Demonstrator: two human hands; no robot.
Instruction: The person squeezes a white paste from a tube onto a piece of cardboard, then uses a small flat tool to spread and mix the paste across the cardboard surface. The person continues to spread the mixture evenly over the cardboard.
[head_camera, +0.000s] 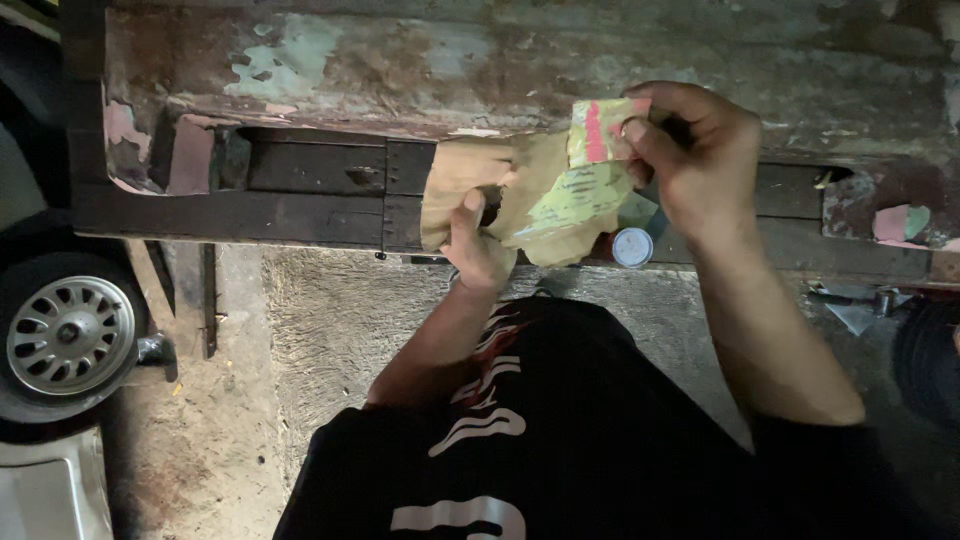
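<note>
1. While pinched at its top corner between thumb and forefinger, the yellow-green printed paper (575, 195) with a pink-striped tab hangs from the right hand (695, 160), closed tight on it just below the front edge of the wooden workbench (400, 60).
2. Left hand (478, 245): clenched on the lower edge of the brown paper wrapper (470, 175), thumb up against a dark gap in its middle.
3. Wrapper already torn open and creased, printed paper partly peeled away from it; both sheets touching, not yet fully apart, by the look of it about midway through unwrapping.
4. What lies inside the wrapper: hidden, cannot tell.
5. Just beside the paper's lower right edge, a small round white cap (632, 247), near the bench's dark lower rail (300, 215).
6. Further out: peeling paint on the bench top, rough concrete floor (330, 320) below, a spoked wheel (68, 335) at the far left edge.
</note>
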